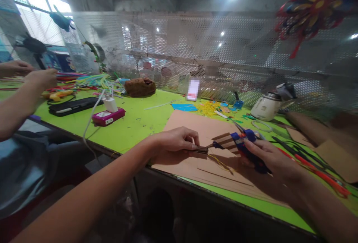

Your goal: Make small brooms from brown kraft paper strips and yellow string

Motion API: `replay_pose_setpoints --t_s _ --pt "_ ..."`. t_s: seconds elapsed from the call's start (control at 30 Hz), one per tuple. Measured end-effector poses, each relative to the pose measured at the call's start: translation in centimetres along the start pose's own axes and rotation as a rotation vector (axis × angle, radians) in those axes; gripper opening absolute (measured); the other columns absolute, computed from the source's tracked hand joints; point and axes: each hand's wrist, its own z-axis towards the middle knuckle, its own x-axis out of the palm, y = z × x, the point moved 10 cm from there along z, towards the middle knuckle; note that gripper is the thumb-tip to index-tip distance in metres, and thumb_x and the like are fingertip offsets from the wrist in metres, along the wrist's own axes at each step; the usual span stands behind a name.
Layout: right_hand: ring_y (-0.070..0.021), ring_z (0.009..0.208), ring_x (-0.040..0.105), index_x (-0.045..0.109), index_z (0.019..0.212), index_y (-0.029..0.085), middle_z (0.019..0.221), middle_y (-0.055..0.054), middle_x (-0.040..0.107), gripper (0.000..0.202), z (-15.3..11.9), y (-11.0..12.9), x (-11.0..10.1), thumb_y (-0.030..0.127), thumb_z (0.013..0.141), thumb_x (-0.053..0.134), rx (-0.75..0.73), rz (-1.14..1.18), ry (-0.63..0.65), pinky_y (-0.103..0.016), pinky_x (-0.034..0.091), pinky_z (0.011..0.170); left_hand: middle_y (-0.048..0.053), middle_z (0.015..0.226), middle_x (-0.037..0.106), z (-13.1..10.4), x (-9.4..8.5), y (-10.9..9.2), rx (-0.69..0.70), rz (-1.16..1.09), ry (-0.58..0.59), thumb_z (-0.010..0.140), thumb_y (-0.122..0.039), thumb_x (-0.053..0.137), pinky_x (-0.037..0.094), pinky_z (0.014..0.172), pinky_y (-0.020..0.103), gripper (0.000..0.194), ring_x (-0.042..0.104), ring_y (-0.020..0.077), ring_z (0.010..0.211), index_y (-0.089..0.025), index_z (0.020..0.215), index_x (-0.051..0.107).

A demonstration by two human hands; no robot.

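Note:
My left hand [177,141] pinches a small stack of narrow brown strips [201,150], which look like cardboard, low over a large brown board [192,122]. My right hand [265,153] is wrapped around what looks like a blue glue gun [253,158] with orange parts. Its dark tip points left and reaches close to the end of the stack; whether they touch I cannot tell. Brown striped pieces [223,140] show around the front of the gun. A thin yellow thread [222,163] trails below the stack onto the board.
Another person's hand [41,79] works at the left, near colourful strips [92,81]. On the green table [140,120] are a magenta power socket [108,117] with a white cable, a black case [75,105], yellow shreds [209,108], a white kettle [265,107] and red-handled tools [321,174].

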Motion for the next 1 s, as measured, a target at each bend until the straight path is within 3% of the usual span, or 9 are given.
replay_pose_setpoints --t_s 0.7,1.0 --pt "-0.0132 0.055 0.050 0.063 0.073 0.015 0.064 -0.004 0.061 0.042 -0.07 -0.26 -0.45 0.053 0.086 0.052 0.017 0.062 -0.058 -0.025 0.038 0.050 0.002 0.078 0.062 -0.08 -0.11 0.12 -0.012 0.021 -0.010 0.083 -0.030 0.057 0.040 0.066 0.025 0.016 0.053 0.0127 0.072 -0.015 0.086 0.060" --pt "-0.0133 0.055 0.050 0.063 0.069 0.015 0.062 -0.004 0.059 0.045 -0.10 -0.19 0.14 0.054 0.086 0.051 0.034 0.037 -0.002 -0.025 0.037 0.049 0.002 0.078 0.061 -0.15 -0.21 0.01 -0.002 0.047 -0.022 0.082 -0.029 0.058 0.039 0.064 0.025 0.015 0.052 0.0129 0.071 -0.015 0.085 0.060"
